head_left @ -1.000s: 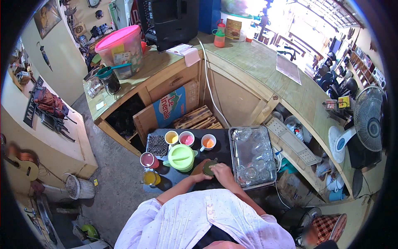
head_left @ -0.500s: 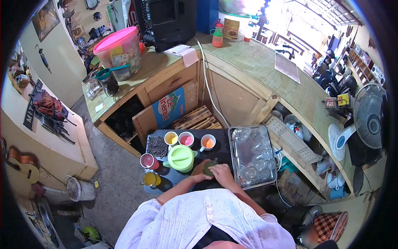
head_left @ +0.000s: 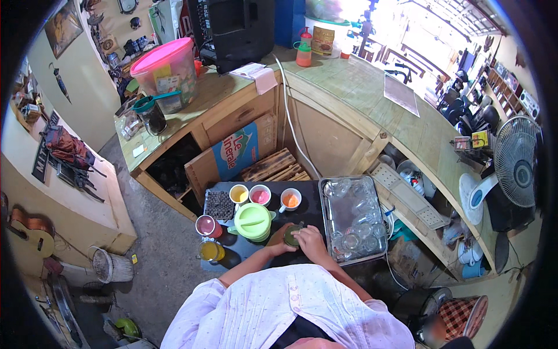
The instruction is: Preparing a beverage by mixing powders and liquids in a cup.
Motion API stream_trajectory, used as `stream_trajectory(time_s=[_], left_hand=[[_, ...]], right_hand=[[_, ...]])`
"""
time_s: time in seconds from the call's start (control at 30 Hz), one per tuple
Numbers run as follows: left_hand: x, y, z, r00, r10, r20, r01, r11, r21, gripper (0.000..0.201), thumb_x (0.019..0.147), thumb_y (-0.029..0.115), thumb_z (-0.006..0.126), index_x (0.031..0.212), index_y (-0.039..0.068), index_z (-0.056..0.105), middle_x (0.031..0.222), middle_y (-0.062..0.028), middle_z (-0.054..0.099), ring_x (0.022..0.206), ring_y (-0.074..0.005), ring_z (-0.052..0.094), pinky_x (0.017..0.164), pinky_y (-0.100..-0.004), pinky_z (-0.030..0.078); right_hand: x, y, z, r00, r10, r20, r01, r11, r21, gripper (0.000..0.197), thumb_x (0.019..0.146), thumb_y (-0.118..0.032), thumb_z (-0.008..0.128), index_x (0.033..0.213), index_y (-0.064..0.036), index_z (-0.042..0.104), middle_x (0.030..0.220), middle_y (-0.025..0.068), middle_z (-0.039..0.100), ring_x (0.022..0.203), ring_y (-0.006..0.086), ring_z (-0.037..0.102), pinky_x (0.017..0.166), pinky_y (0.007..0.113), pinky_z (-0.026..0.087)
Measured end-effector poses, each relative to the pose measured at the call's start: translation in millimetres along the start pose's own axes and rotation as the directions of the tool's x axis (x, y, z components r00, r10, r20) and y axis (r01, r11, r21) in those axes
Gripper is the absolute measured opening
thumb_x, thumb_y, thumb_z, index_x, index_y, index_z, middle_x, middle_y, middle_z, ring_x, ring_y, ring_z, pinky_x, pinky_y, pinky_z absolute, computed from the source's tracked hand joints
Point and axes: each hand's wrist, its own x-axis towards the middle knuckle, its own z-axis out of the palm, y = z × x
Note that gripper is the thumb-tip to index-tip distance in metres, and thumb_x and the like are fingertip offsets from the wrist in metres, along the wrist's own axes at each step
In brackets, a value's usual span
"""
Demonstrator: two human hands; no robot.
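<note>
Low over the dark table, a small round vessel, dark green on top [head_left: 292, 235], sits between my two hands. My left hand [head_left: 278, 242] is wrapped round its left side. My right hand [head_left: 312, 242] has its fingers bent over its right edge. Just left stands a light green lidded pitcher [head_left: 253, 221]. Round the pitcher are cups with coloured contents: a yellow one [head_left: 239, 193], a pink one [head_left: 260, 196], an orange one [head_left: 290, 199] and a reddish one [head_left: 208, 226]. A glass mug of yellow liquid [head_left: 212, 251] is nearest me on the left.
To the right lies a metal tray [head_left: 383, 253] with several clear glasses and a spoon. A dark bumpy mat or tray [head_left: 220, 205] is at the table's far left. Beyond rises a wooden counter [head_left: 343, 84], with a white cable [head_left: 296, 125] hanging down its front.
</note>
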Motion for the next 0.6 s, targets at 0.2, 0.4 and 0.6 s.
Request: stream_trajectory(time_s=[0.2,0.4,0.6], left_hand=[[-4,13,-1,0.998,-0.060,-0.008,0.060,0.997,0.045,0.103,0.053,0.020,0.088,0.141,0.006,0.036,0.127,-0.0110,0.057,0.122,-0.0248,0.054,0.105,-0.0366,0.041],[-2,7,-2,0.998,-0.067,0.003,0.067,0.998,0.014,0.105,0.053,0.019,0.089,0.142,0.006,0.035,0.130,-0.0110,0.056,0.123,-0.0239,0.053,0.105,-0.0364,0.041],[-2,-6,1,0.999,-0.046,-0.022,0.046,0.998,-0.033,0.104,0.053,0.018,0.089,0.142,0.007,0.035,0.129,-0.0095,0.055,0.122,-0.0220,0.053,0.105,-0.0357,0.041]], right_hand=[[-1,4,5,0.993,0.121,-0.003,-0.120,0.990,-0.074,0.010,0.084,-0.010,0.065,0.088,-0.0056,0.072,0.083,0.0107,0.068,0.079,0.0310,0.063,0.083,0.044,0.045],[2,-7,2,0.981,0.138,-0.137,-0.150,0.985,-0.080,0.010,0.084,-0.012,0.066,0.089,-0.0068,0.073,0.084,0.0079,0.069,0.078,0.0274,0.063,0.085,0.041,0.042],[2,-6,-1,0.968,0.165,-0.188,-0.171,0.985,-0.016,0.011,0.085,-0.012,0.066,0.093,-0.0072,0.073,0.084,0.0077,0.070,0.082,0.0264,0.065,0.087,0.040,0.042]])
